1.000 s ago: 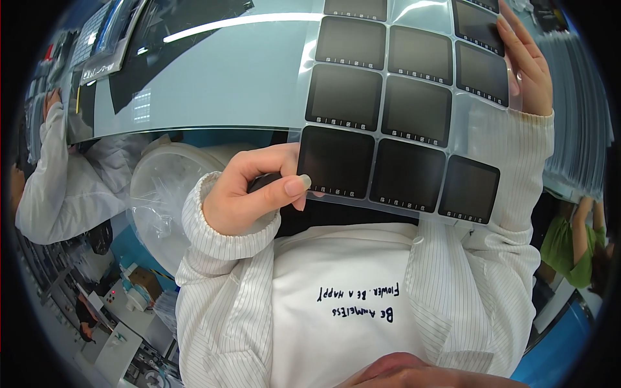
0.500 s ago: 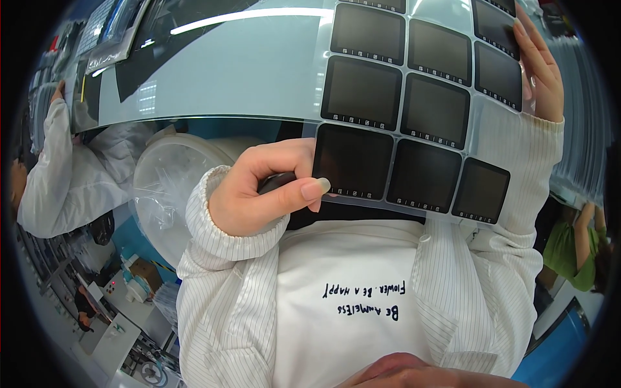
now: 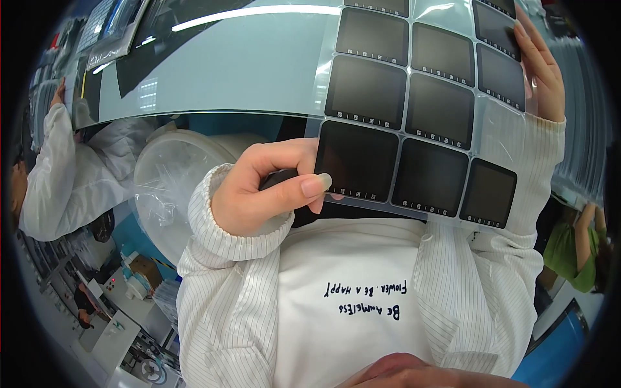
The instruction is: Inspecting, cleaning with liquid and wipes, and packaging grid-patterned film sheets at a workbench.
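A clear plastic sheet [image 3: 435, 11] carries rows of dark rounded rectangular panels [image 3: 359, 158], each with small pale marks along its near edge. It is tilted up in front of my chest. At the sheet's near left corner, my left hand [image 3: 262, 184] is closed, thumb on top and fingers partly hidden beneath. Inside that hand sits a dark rounded object [image 3: 277, 178], mostly covered, so its kind is unclear. My right hand [image 3: 542, 71] grips the far right edge, with fingertips over a panel. One spot on the sheet's right side has no panel.
Beyond the sheet lies a pale glossy table [image 3: 213, 71] with bagged dark sheets [image 3: 116, 32] at its far left. A white bin [image 3: 162, 194] holding clear film stands below the edge. A co-worker in white [image 3: 58, 174] is at left; another person in green [image 3: 569, 252] at right.
The sheet has shifted slightly to the right. My left hand has moved a little with it, and my right hand stays nearly in place. Both grips are unchanged.
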A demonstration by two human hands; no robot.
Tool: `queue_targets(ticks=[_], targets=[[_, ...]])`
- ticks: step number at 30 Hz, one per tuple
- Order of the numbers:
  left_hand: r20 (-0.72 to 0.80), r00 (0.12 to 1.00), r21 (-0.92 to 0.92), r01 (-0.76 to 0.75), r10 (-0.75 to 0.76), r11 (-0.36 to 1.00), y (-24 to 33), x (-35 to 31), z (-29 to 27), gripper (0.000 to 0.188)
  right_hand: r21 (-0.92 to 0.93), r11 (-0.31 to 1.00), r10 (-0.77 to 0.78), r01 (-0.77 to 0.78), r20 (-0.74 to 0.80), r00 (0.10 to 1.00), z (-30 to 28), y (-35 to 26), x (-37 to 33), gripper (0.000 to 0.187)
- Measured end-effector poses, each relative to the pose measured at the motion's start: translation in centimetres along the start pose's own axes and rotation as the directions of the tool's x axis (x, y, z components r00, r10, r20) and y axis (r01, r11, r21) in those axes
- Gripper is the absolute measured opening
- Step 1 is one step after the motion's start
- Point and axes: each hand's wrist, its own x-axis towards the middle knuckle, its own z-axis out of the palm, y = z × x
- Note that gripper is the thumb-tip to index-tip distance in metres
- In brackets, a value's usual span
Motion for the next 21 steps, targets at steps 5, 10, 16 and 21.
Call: queue_targets(ticks=[5,10,16,21], targets=[[-0.019,1.0,0.078,0.0,0.001,0.997,-0.7,0.4,-0.3,0.026,-0.147,0.989,-0.037,0.029,-0.054,0.998,-6.7,2.5,2.1,0.038],[-0.157,0.982,0.104,0.126,-0.109,0.986,-2.2,1.0,-0.7,0.03,-0.25,0.968,0.041,-0.005,0.136,0.99,-10.6,5.1,4.6,0.047],[-0.192,0.964,-0.045,0.179,-0.184,0.983,-2.9,1.2,-0.4,0.03,-0.48,0.875,-0.01,0.066,0.118,0.993,-9.1,5.5,3.8,0.057],[-0.189,0.968,-0.067,0.158,-0.168,0.985,-3.7,1.3,-0.7,0.03,-0.937,0.254,-0.282,0.241,0.167,0.945,-9.1,1.6,0.0,0.047]])
